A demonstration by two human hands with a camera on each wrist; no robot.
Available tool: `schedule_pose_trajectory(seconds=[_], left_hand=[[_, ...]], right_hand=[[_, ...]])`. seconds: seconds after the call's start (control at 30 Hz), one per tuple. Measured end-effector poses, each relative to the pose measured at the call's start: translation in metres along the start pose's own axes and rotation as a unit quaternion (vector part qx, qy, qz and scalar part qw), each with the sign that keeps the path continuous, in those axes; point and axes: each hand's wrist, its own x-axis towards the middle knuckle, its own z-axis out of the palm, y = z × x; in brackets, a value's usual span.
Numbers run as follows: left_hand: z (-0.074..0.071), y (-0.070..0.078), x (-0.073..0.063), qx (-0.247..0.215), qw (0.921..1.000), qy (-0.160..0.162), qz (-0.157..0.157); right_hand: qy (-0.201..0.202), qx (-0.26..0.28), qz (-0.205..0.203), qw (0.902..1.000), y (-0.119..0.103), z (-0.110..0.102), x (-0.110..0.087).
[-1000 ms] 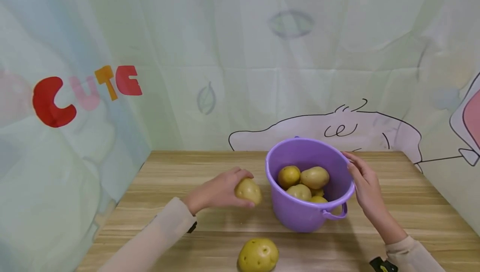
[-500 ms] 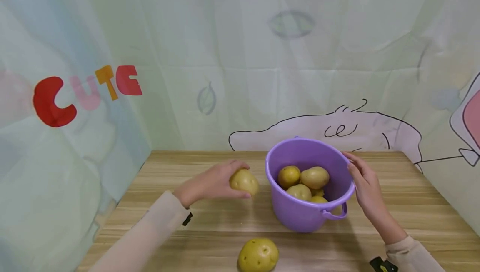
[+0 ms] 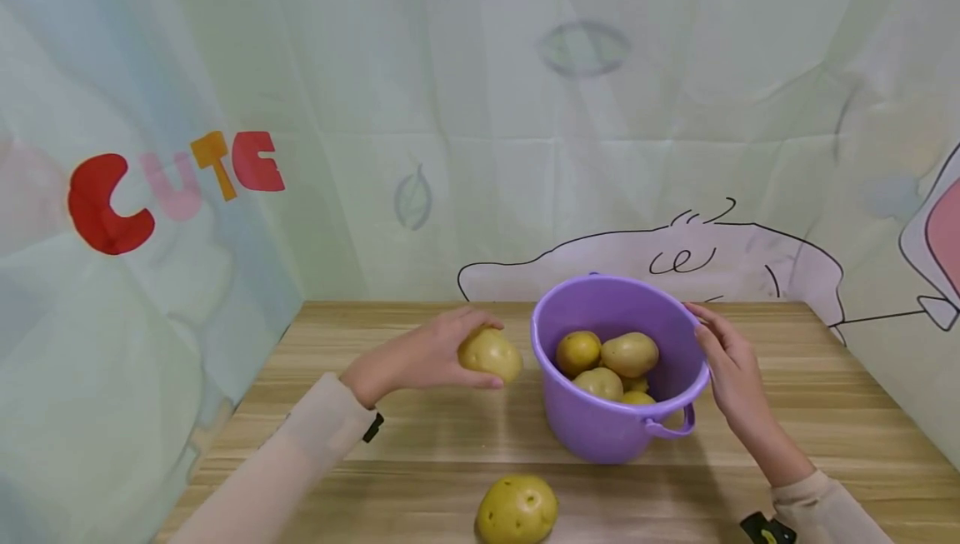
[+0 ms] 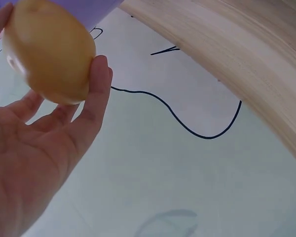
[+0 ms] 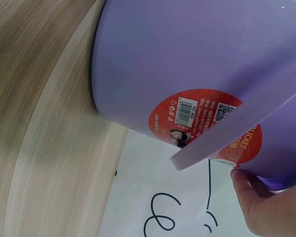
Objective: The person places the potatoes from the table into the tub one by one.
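My left hand (image 3: 435, 352) holds a pale yellow potato (image 3: 492, 355) between thumb and fingers, just left of the bucket and apart from it. The left wrist view shows the same potato (image 4: 52, 52) gripped by the fingertips. A purple bucket (image 3: 600, 427) stands on the table with several potatoes (image 3: 630, 356) inside. At its right side, my right hand (image 3: 738, 373) holds the rim, thumb over the edge and fingers along the outside. In the right wrist view, the fingers (image 5: 244, 190) touch the bucket wall beside a red label (image 5: 207, 126).
Another potato (image 3: 517, 511), yellow and dimpled, lies on the wooden table (image 3: 360, 477) near the front edge. The bucket's purple handle (image 3: 671, 427) hangs at its front right. A printed curtain (image 3: 480, 111) borders the table at the back and sides.
My left hand has lifted the potato slightly, first drawing a little left, then back towards the bucket. The right hand and bucket stay in place.
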Motion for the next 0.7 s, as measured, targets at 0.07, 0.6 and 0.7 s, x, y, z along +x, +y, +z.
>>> schedule_pose_trajectory(seconds=[0.07, 0.6, 0.7], left_hand=[[-0.001, 0.001, 0.001, 0.001, 1.0000, -0.001, 0.000], [-0.020, 0.014, 0.017, 0.007, 1.0000, 0.002, 0.007], [-0.024, 0.017, 0.020, 0.009, 0.9999, 0.002, 0.006]], right_hand=[[0.000, 0.001, 0.000, 1.0000, 0.000, 0.000, 0.000], [-0.003, 0.000, -0.006, 1.0000, 0.002, 0.000, 0.000], [-0.003, -0.002, -0.005, 1.0000, 0.002, 0.000, 0.001]])
